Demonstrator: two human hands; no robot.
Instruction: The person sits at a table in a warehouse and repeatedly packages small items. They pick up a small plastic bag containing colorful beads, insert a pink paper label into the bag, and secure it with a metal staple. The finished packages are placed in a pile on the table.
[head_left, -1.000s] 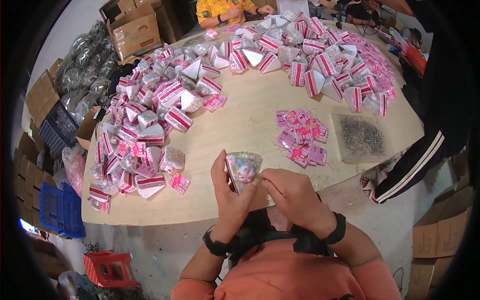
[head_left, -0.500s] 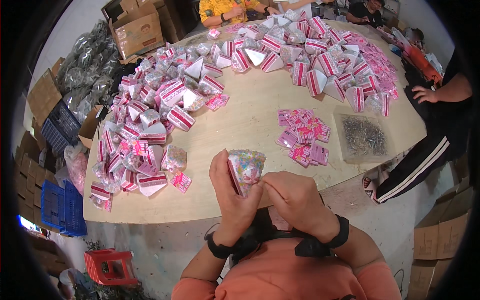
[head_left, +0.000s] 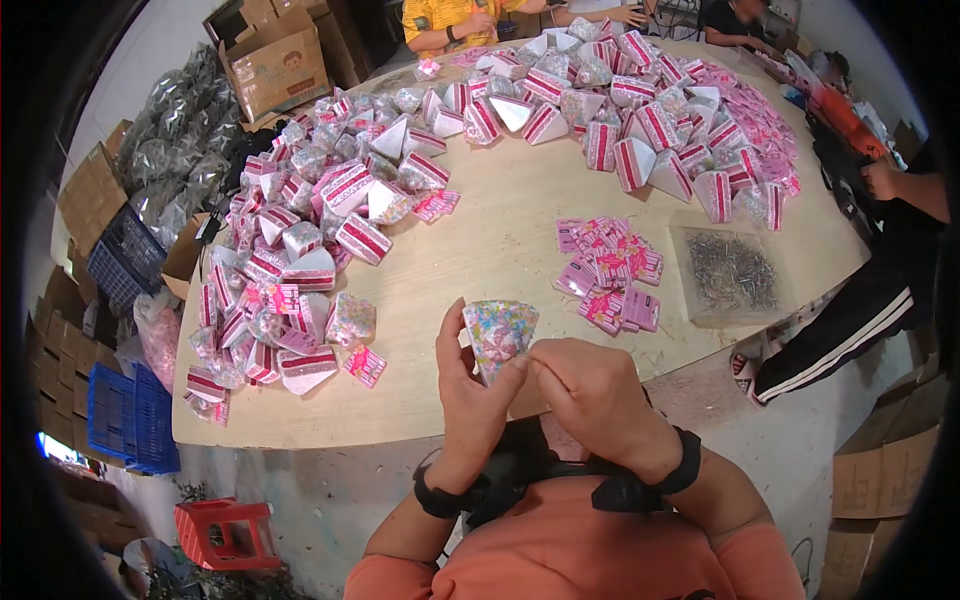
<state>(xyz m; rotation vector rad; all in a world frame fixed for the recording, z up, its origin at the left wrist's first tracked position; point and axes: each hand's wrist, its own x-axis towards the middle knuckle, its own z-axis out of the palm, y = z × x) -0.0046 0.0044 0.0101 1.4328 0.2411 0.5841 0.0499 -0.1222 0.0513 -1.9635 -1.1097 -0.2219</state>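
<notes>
1. Head view shows me both hands holding one little cone bag (head_left: 498, 335) of colourful sweets, up over the near edge of the table (head_left: 500, 240).
2. My left hand (head_left: 470, 395) wraps its side, and my right hand (head_left: 590, 390) pinches its lower edge with closed fingers.
3. I think it is light, soft and crinkly, so hold the edges gently.
4. Many pink packets (head_left: 300, 270) lie on the pale round table, with a clear tray of small metal pieces (head_left: 730, 272) and cardboard boxes (head_left: 275, 60) around.

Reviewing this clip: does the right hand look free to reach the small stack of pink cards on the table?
Probably not right away: the right hand is pinching the cone-shaped packet with the left hand. The table between it and the pink cards lies bare.
</notes>
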